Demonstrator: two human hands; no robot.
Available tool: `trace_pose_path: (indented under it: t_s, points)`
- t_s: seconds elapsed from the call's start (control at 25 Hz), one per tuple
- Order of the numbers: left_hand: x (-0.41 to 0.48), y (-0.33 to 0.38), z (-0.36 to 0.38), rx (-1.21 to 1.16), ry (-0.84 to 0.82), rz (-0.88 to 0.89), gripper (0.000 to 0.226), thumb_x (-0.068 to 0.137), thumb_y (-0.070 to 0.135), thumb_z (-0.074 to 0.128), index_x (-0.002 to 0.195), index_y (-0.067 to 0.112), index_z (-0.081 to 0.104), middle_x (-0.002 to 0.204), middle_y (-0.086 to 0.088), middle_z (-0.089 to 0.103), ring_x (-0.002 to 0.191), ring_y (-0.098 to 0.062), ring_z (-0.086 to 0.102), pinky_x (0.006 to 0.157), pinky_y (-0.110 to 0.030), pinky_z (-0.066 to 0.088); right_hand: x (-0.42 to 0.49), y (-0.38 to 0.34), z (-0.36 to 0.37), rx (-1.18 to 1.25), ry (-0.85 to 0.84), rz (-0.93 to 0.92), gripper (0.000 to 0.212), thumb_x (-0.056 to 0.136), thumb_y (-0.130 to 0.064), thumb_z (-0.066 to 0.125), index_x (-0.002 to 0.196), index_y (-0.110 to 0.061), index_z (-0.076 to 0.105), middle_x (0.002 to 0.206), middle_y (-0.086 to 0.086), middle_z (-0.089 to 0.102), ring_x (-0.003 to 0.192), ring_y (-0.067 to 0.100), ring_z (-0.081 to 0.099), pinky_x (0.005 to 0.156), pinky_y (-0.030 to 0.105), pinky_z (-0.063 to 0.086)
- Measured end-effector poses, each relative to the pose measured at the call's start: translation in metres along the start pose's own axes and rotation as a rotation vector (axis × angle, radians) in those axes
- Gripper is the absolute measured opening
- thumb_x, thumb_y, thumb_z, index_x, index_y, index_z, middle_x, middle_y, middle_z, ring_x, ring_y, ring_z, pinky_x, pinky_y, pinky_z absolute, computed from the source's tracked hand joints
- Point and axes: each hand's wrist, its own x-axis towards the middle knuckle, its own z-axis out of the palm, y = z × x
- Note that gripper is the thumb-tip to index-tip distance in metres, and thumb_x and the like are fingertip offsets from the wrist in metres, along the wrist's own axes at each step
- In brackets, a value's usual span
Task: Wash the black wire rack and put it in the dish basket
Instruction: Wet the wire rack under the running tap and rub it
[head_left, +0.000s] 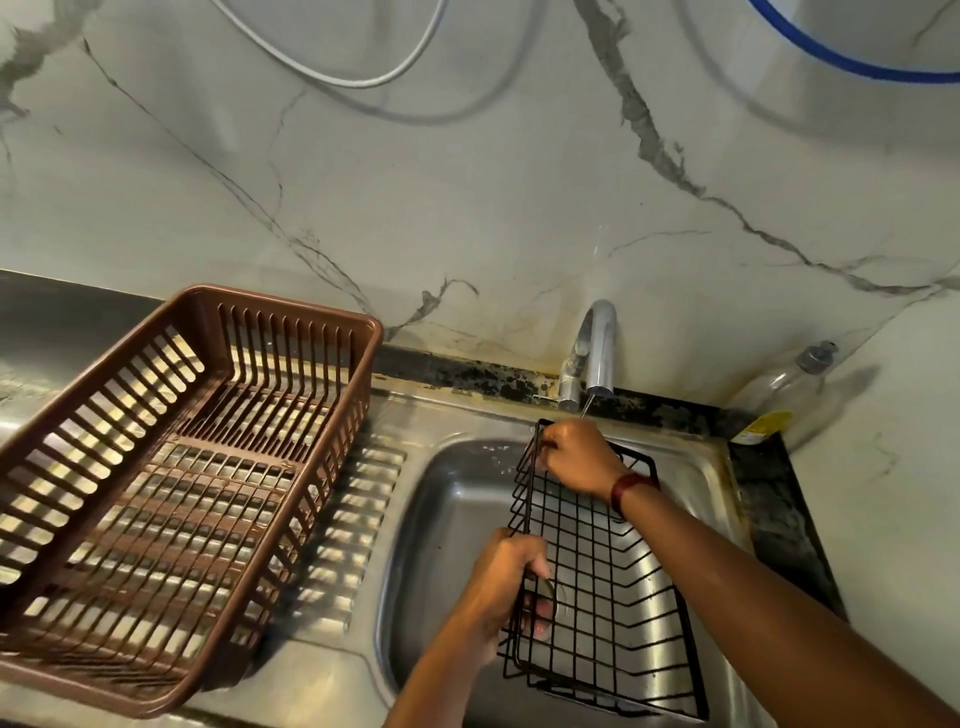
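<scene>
Rack (613, 587) – thin black wire, looks like coated metal, smooth w/ a slight sheen. Basket (291, 305): brown plastic, moulded slats, semi-gloss. Sink (452, 519) & surface (57, 322) are stainless steel, brushed finish, bright glare where light hits; sink looks wet. Tap (602, 348) – chrome, mirror-glossy. Wall (467, 208): marble-look slabs, polished, grey veins. Strip (467, 371) behind sink is dark, mottled, rough-looking. Bottle (795, 384): clear plastic, glossy. Band (628, 486) at wrist dark red, material unclear.
</scene>
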Motion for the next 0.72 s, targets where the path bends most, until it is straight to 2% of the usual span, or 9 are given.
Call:
trace_pose_path:
  t_s: [0.08,0.16,0.24,0.28,0.4,0.48,0.56,0.6,0.72]
  points:
    - [-0.002,-0.002,-0.001,-0.052,0.041,-0.018,0.025,0.053,0.023,0.056,0.076,0.014,0.052,0.068,-0.006,0.061,0.06,-0.021,0.059,0.058,-0.031,0.048,0.003,0.017,0.004,-0.015,-0.022,0.104,0.023,0.084,-0.006,0.06,0.067,-0.017,0.07,0.075,-0.006,0.07,0.075,0.006,0.067,0.078,0.028,0.056]
    - [-0.002,-0.003,-0.003,-0.083,0.065,-0.029,0.03,0.051,0.024,0.056,0.078,0.013,0.053,0.07,-0.009,0.061,0.061,-0.023,0.059,0.056,-0.03,0.047,-0.001,0.03,0.004,-0.139,-0.018,0.215,0.018,0.082,-0.014,0.061,0.066,-0.011,0.069,0.069,-0.003,0.068,0.068,0.012,0.065,0.066,0.028,0.054]
    - [-0.003,-0.003,-0.003,-0.071,0.054,-0.027,0.036,0.052,0.024,0.056,0.084,0.011,0.051,0.073,-0.01,0.059,0.062,-0.021,0.057,0.055,-0.03,0.047,-0.004,0.028,0.003,-0.308,0.002,0.212,0.019,0.084,-0.015,0.056,0.068,-0.01,0.065,0.065,0.0,0.061,0.062,0.016,0.057,0.055,0.022,0.041]
    - [-0.004,-0.002,-0.002,-0.061,0.04,-0.025,0.035,0.053,0.024,0.055,0.084,0.01,0.05,0.073,-0.009,0.058,0.061,-0.02,0.057,0.055,-0.031,0.047,-0.005,0.023,0.003,-0.351,0.016,0.164,0.019,0.085,-0.014,0.054,0.072,-0.008,0.067,0.067,0.003,0.061,0.061,0.017,0.054,0.055,0.024,0.041]
    - [-0.006,0.001,0.001,-0.041,0.009,-0.021,0.031,0.054,0.023,0.054,0.083,0.012,0.047,0.073,-0.007,0.055,0.059,-0.019,0.055,0.055,-0.03,0.048,-0.002,0.011,0.005,-0.352,0.022,-0.017,0.023,0.086,-0.014,0.051,0.075,-0.01,0.071,0.079,0.006,0.07,0.07,0.02,0.062,0.068,0.034,0.054]
    - [-0.005,0.001,0.0,-0.022,0.006,-0.024,0.028,0.064,0.022,0.057,0.088,0.011,0.047,0.08,-0.008,0.055,0.066,-0.02,0.057,0.056,-0.031,0.049,0.001,0.005,0.004,-0.317,0.005,-0.077,0.025,0.086,-0.013,0.05,0.079,-0.014,0.074,0.087,0.002,0.072,0.078,0.015,0.065,0.076,0.032,0.055]
    - [-0.005,0.0,0.0,-0.02,0.013,-0.025,0.017,0.076,0.017,0.055,0.091,0.012,0.048,0.084,-0.009,0.055,0.071,-0.021,0.057,0.058,-0.031,0.049,0.002,0.004,0.003,-0.227,-0.013,-0.063,0.024,0.087,-0.009,0.052,0.087,-0.015,0.076,0.096,-0.003,0.073,0.08,0.007,0.065,0.074,0.017,0.05]
    - [-0.005,0.0,-0.001,-0.033,0.025,-0.031,0.023,0.072,0.019,0.056,0.092,0.011,0.048,0.086,-0.01,0.056,0.071,-0.022,0.058,0.057,-0.031,0.049,0.002,0.005,0.002,-0.154,-0.009,-0.03,0.023,0.086,-0.007,0.055,0.088,-0.016,0.076,0.098,-0.006,0.073,0.079,0.003,0.064,0.073,0.013,0.048]
    - [-0.004,0.0,-0.004,-0.089,0.073,-0.048,0.041,0.052,0.025,0.057,0.09,0.011,0.051,0.087,-0.014,0.06,0.069,-0.023,0.06,0.054,-0.03,0.049,-0.004,0.015,0.001,-0.023,0.059,0.101,0.019,0.085,-0.011,0.06,0.084,-0.022,0.075,0.095,-0.008,0.073,0.082,0.005,0.067,0.078,0.025,0.055]
